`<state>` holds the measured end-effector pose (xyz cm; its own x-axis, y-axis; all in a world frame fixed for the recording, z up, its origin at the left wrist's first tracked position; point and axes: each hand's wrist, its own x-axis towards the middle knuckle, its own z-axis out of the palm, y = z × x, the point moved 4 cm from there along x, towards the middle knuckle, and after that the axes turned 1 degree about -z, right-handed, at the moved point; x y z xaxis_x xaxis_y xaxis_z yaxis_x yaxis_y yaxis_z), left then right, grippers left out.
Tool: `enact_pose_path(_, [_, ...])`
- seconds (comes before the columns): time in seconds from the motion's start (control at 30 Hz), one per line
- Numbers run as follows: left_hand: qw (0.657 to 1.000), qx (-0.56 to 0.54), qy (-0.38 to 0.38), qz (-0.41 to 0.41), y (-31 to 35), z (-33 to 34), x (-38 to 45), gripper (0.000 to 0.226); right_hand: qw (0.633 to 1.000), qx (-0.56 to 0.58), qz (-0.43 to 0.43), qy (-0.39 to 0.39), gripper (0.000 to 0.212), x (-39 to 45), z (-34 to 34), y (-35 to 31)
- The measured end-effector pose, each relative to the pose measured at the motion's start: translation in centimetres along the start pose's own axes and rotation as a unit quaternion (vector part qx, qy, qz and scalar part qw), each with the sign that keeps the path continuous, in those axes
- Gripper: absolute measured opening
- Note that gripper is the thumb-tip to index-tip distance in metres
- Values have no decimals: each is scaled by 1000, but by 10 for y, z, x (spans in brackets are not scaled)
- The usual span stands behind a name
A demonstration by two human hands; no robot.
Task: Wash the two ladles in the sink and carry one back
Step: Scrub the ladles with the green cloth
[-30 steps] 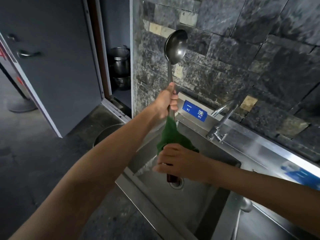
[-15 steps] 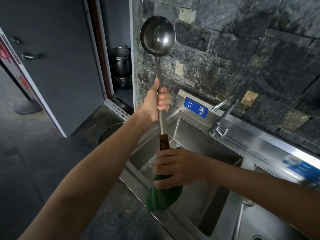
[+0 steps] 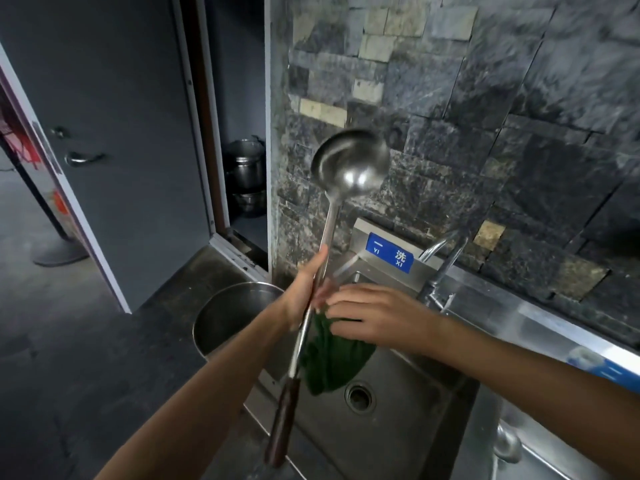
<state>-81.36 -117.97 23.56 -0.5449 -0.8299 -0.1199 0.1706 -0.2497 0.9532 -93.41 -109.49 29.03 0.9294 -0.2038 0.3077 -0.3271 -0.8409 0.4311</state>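
While the left hand (image 3: 304, 299) grips the ladle (image 3: 349, 168) up over the sink (image 3: 415, 427), the right hand (image 3: 374, 315) squeezes a green cloth (image 3: 329, 365) beside its stem. It looks like scrubbing time. Next, I think, comes a rinse.

Legible signage: one blue label.
The blue label (image 3: 390, 252) on the sink's steel backsplash (image 3: 360, 233) reads "一 洗", with "YI XI" beneath; a second blue label (image 3: 613, 370) is illegible.
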Motion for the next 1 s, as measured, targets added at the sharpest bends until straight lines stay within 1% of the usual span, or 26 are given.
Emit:
enact_pose_path(0.03, [999, 37, 18, -8, -9, -6, -4, 78, 999, 23, 25, -32, 17, -8, -2, 8])
enact_pose_path(0.07, [997, 71, 39, -15, -16, -11, -8, 78, 995, 44, 65, -61, 19, -15, -7, 19])
enact_pose_path(0.1, [992, 103, 64, -20, -26, -16, -12, 78, 989, 56, 113, -72, 26, -23, -10, 29])
enact_pose_path(0.13, [987, 132, 89, -20, -32, -19, -18, 77, 983, 50, 163, -63, 32, -29, -16, 40])
enact_pose_path(0.2, [979, 162, 121, 9, -45, -19, -28, 74, 963, -1, 271, -15, 38, -36, -31, 62])
enact_pose_path(0.27, [978, 160, 122, 49, -54, -10, -36, 68, 917, -67, 392, 24, 47, -37, -47, 82])
enact_pose_path(0.33, [981, 134, 120, 70, -58, 4, -39, 46, 864, -134, 483, 44, 48, -33, -53, 95])
enact_pose_path(0.37, [983, 119, 120, 73, -60, 11, -38, 35, 841, -148, 518, 43, 46, -30, -52, 99])
enact_pose_path(0.43, [986, 100, 119, 61, -69, 23, -34, 27, 793, -118, 596, 37, 46, -22, -39, 101])
enact_pose_path(0.47, [987, 94, 115, 54, -73, 30, -31, 28, 761, -88, 641, 47, 49, -19, -32, 100])
enact_pose_path(0.53, [986, 117, 111, 51, -80, 40, -28, 31, 692, -33, 714, 99, 53, -12, -16, 94])
enact_pose_path(0.57, [980, 154, 112, 60, -80, 47, -28, 26, 668, -14, 733, 127, 55, -8, -9, 90])
enact_pose_path(0.6, [974, 183, 115, 67, -81, 52, -29, 19, 659, -2, 738, 145, 56, -2, -4, 86])
enact_pose_path(0.63, [968, 205, 126, 74, -80, 55, -31, 15, 663, 5, 732, 156, 57, 2, 2, 83])
enact_pose_path(0.7, [962, 209, 155, 87, -80, 53, -36, 14, 695, 44, 699, 163, 58, 4, 17, 80])
enact_pose_path(0.77, [950, 242, 176, 91, -80, 47, -37, 16, 744, 123, 640, 150, 59, 2, 31, 75])
enact_pose_path(0.83, [935, 284, 187, 102, -75, 44, -40, 15, 792, 181, 572, 116, 62, 0, 42, 65])
enact_pose_path(0.9, [931, 289, 187, 120, -69, 45, -42, 13, 828, 160, 532, 80, 69, -2, 50, 54])
enact_pose_path(0.93, [933, 285, 182, 122, -68, 47, -42, 13, 838, 128, 526, 69, 71, -5, 53, 50])
enact_pose_path(1.0, [944, 257, 171, 120, -67, 51, -43, 11, 850, 25, 525, 49, 69, -10, 53, 46])
